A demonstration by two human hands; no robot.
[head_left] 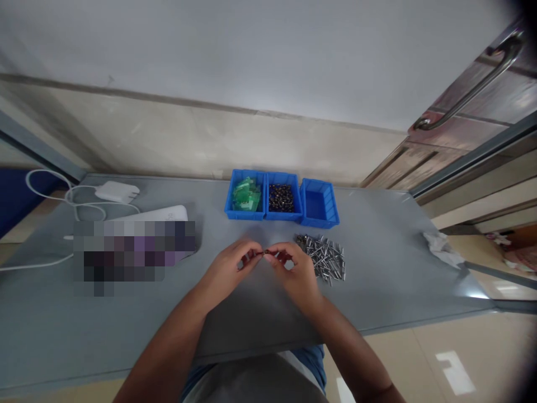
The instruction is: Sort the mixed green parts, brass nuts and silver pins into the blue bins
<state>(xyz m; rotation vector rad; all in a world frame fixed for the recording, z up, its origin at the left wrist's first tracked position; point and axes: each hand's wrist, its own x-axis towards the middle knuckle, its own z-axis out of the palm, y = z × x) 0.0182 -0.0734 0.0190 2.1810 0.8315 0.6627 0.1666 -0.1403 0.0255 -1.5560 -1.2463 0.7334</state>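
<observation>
My left hand (pixel 229 267) and my right hand (pixel 291 271) meet over the grey table (pixel 255 319), their fingertips pinching a tiny dark part with a brass glint (pixel 267 253). Its exact shape is too small to tell. Just right of my right hand lies a loose pile of silver metal rivets (pixel 322 257). Beyond my hands stand several joined blue plastic bins: one holds green pieces (pixel 245 195), and the middle one holds small dark-and-brass parts (pixel 281 198). A third blue bin (pixel 319 204) shows its bare floor.
A white power adapter (pixel 117 191) and its white cable (pixel 50 187) lie at the far left, beside a pale flat device (pixel 168 213) partly covered by a blurred patch. A crumpled white cloth (pixel 441 249) sits at the table's right edge.
</observation>
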